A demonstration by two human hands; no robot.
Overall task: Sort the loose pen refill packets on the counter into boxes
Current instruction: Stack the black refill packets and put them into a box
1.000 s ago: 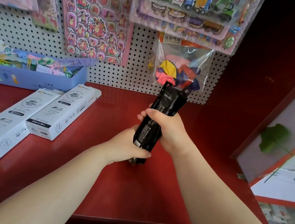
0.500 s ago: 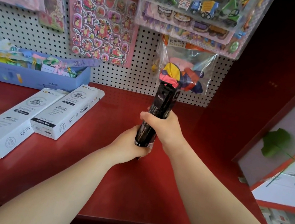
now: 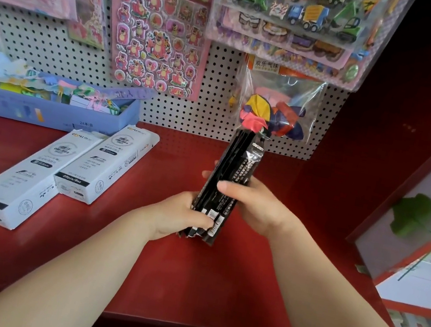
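Two hands on one bundle of black refill packets (image 3: 233, 172), held roughly upright over the red counter (image 3: 187, 282), top end tipped slightly right and away.

Grip: left hand (image 3: 179, 214) wraps the lower end from the left, fingers curled round the packets near the white label strips. Grip on the other side: right hand (image 3: 258, 208) clamps mid-height, thumb laid across the front face, fingertips showing past the bundle's left edge. Neither hand is spread.

Packet bottoms are uneven, some sticking out lower than others. Can't tell if the lowest ends touch the counter or sit just above it. Bundle top overlaps the bag of balloons (image 3: 278, 108) in view; contact can't be judged.

Boxes: near box (image 3: 18, 183) and far box (image 3: 107, 164), both white, lying flat on the counter well left of the hands, side by side, long axes angled toward the back right. Far one reads "20pcs/Box". Flap state unclear.

Behind them a blue tray (image 3: 45, 111) of pastel stationery sits against the pegboard (image 3: 42, 46). Hanging on the board: bear sticker sheet (image 3: 157, 43), truck sticker sheet (image 3: 293, 10). Far right, a green leaf (image 3: 412, 215).
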